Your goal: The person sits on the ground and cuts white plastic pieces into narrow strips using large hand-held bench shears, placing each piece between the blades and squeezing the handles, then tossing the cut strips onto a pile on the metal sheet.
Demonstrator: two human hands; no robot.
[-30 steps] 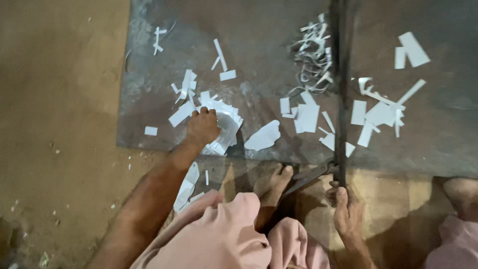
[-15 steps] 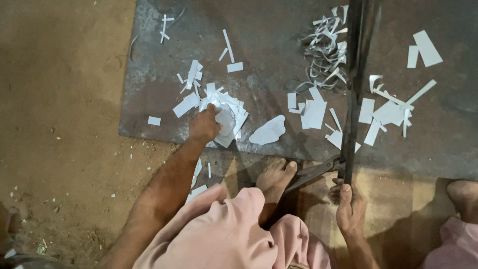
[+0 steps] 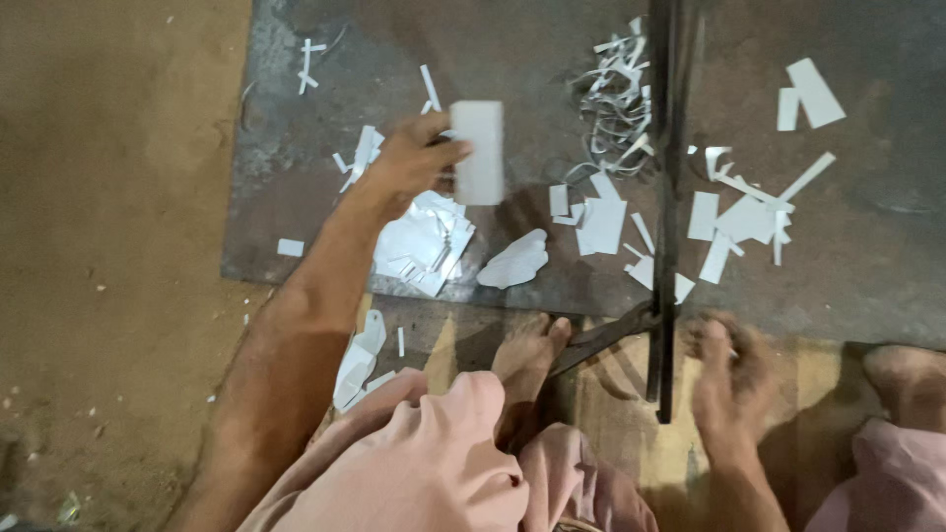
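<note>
Left hand (image 3: 409,163): fingers and thumb are pinched together on the left long edge of a white rectangular piece (image 3: 478,153), lifted clear of the dark metal plate (image 3: 286,89). The piece stands out flat to the right of the fingers with no visible sag, though it is blurred.

Judgement on handling: the piece appears to be thin sheet, light, and stiff enough to hold its shape from a one-edge pinch. Cut edges are likely sharp, and the smooth face may slip between bare fingers. A hold on the mid-length of a long edge, as here, looks sound; a corner hold would let it swing.

Right hand (image 3: 729,384): at the near edge of the plate, just right of the near end of the black upright bar (image 3: 665,197). It is blurred; I cannot tell whether it grips anything.

Surroundings, outward from the held piece: a heap of white offcuts (image 3: 424,241) lies just below the left hand. A rounded white scrap (image 3: 512,261) lies right of it. Further right, flat rectangular pieces (image 3: 601,222) sit close beside the bar, with curled narrow trimmings (image 3: 611,99) on the far side. More strips (image 3: 749,212) lie right of the bar. A bare foot (image 3: 527,360) rests at the plate's near edge, above pink cloth (image 3: 434,463). Brown earth floor (image 3: 108,197) is to the left.
</note>
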